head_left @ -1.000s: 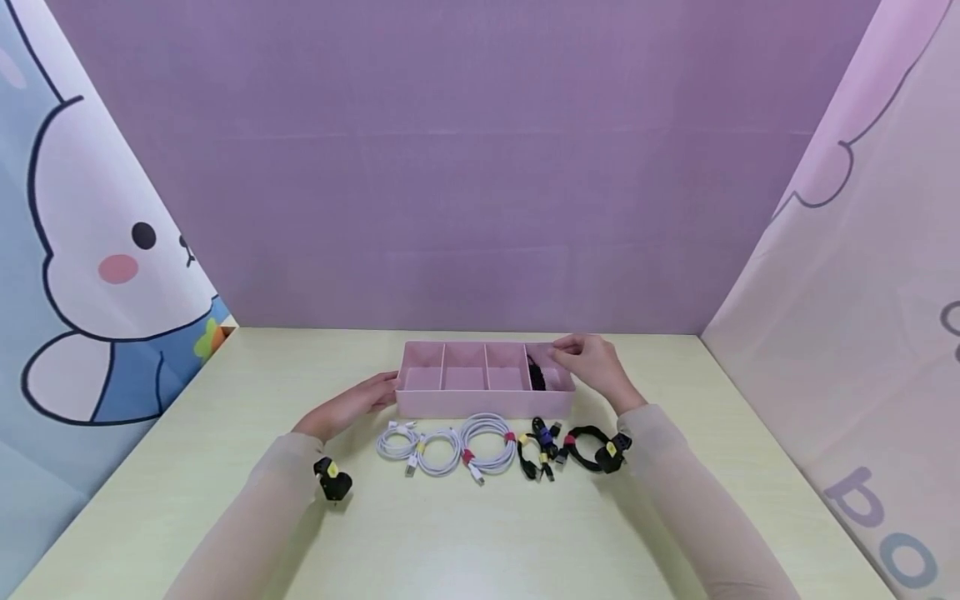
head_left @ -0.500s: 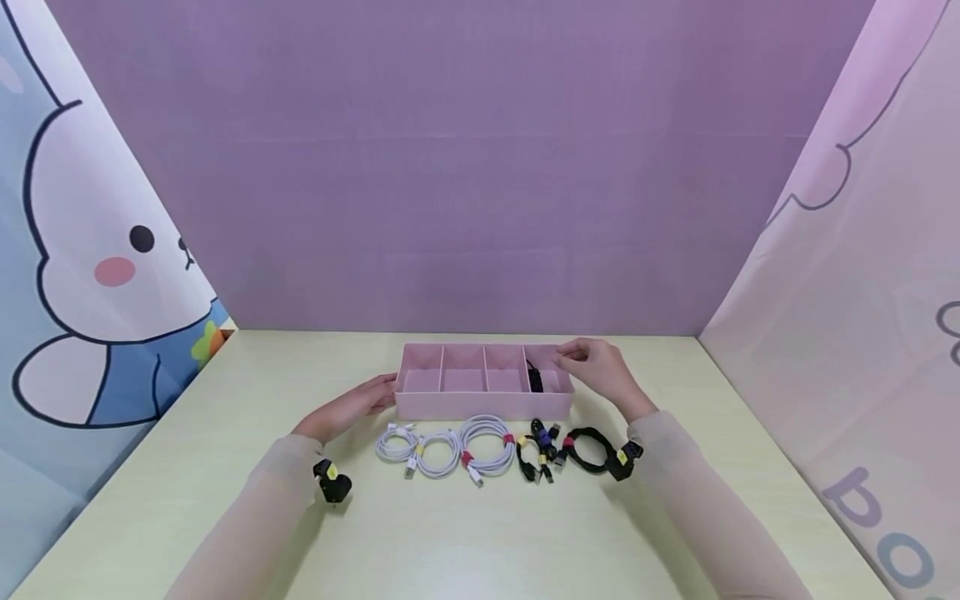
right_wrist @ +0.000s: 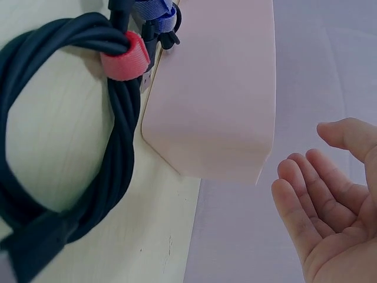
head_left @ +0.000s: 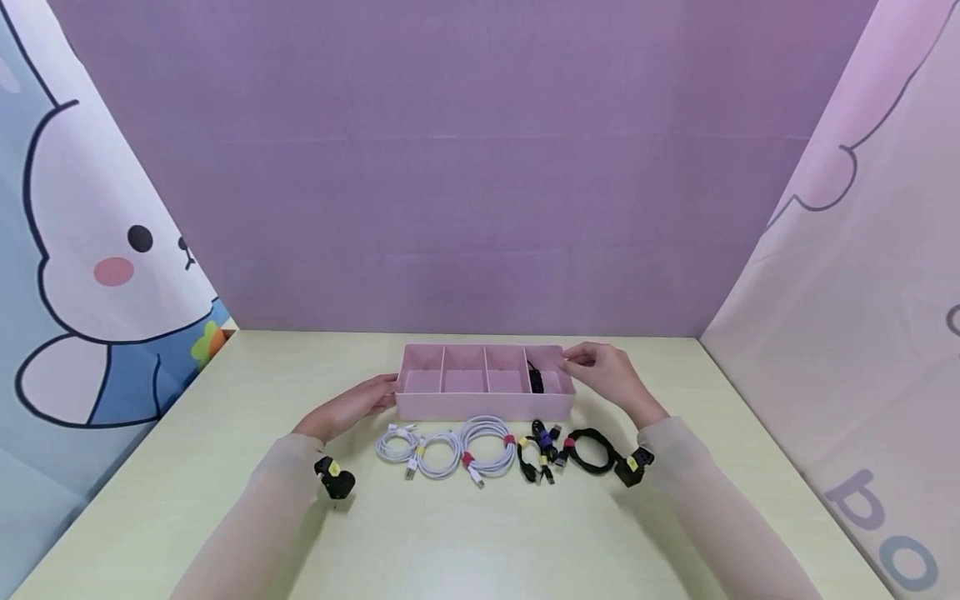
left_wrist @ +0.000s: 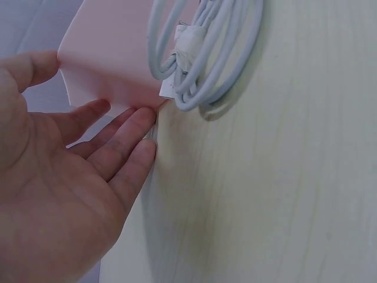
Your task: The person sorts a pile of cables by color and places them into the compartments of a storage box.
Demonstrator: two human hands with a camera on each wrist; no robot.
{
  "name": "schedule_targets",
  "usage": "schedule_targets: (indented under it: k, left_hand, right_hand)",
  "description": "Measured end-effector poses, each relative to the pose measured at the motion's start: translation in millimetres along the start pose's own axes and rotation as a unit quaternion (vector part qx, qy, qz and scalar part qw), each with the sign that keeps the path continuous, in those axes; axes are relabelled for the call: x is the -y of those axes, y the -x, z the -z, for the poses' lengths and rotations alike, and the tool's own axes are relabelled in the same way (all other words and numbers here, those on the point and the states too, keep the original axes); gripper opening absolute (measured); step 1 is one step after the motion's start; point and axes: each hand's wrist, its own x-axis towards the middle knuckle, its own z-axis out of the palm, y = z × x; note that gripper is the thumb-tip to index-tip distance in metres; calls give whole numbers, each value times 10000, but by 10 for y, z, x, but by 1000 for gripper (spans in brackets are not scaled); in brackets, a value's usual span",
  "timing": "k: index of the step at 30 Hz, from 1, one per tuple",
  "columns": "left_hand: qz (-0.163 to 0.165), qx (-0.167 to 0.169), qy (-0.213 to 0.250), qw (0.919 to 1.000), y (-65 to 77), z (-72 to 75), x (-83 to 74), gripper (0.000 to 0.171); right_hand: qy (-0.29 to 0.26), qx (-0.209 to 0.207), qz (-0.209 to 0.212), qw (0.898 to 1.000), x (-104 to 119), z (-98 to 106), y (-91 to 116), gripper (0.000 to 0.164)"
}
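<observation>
A pink box (head_left: pixel 483 407) with several compartments stands on the table; a small black cable bundle (head_left: pixel 536 381) lies in its rightmost one. My left hand (head_left: pixel 351 410) rests its fingertips against the box's left end; in the left wrist view the hand (left_wrist: pixel 70 183) has its fingers extended along the pink wall. My right hand (head_left: pixel 609 377) is at the box's right end, holding nothing. In the right wrist view that hand (right_wrist: pixel 333 206) has loosely bent fingers, apart from the box (right_wrist: pixel 212 76).
Before the box lie three coiled white cables, the largest (head_left: pixel 491 472) with red ties. To their right are a small black cable with a yellow tie (head_left: pixel 524 441), another with a purple tie (head_left: pixel 545 438), and a black coil (head_left: pixel 589 471) with a red tie (right_wrist: pixel 126 59).
My right hand has moved a little to the right, away from the rightmost compartment and the black cable bundle in it. The left hand has stayed at the box's left end.
</observation>
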Motion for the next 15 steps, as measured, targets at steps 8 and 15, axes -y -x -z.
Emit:
schedule_targets:
  k: [8,15]
  left_hand:
    - [23,-36,-30,10000,-8,9,0,59]
    - [63,-31,87,9999,-12,-11,-1,59]
  right_hand:
    - [73,97,23,9999,-18,55,81,31]
    - [154,112,55,9998,-30,109,172,30]
